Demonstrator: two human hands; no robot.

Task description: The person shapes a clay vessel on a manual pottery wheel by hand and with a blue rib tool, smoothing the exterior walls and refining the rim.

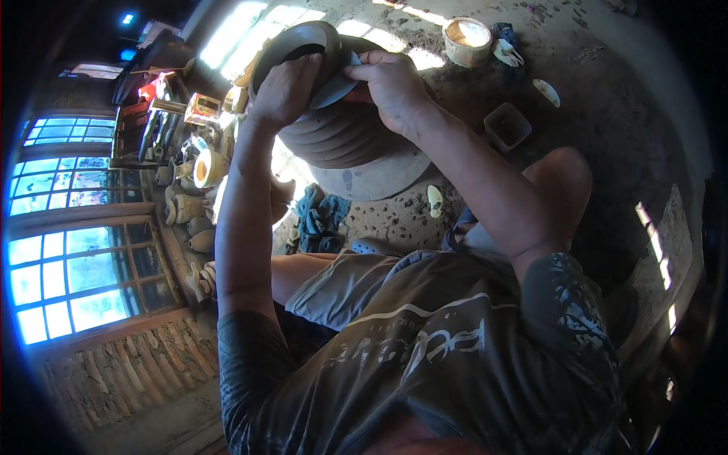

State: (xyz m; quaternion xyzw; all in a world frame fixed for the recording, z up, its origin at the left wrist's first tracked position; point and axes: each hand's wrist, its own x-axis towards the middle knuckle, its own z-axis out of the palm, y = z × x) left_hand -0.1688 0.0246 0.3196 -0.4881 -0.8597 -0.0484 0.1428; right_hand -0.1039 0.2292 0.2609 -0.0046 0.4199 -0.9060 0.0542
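Observation:
A large dark clay pot (334,140) with horizontal ridges stands on a round grey potter's wheel (371,182) in front of me. Its thick rim (303,34) surrounds a dark opening at the upper left. My left hand (288,91) is at the near side of that opening, its fingers reaching down inside, where they are hidden. Pinched between the thumb and fingers of my right hand (390,87) is a thin blue-grey potter's rib (334,92) with a curved edge. The rib lies against the outside of the pot, just below the rim.
Beyond the wheel stands a round bucket (468,53), with a square tub (506,127) to the right. A pale oval piece (434,201) and a crumpled blue cloth (322,220) lie near the wheel. Several pots (186,205) line the left side below the windows.

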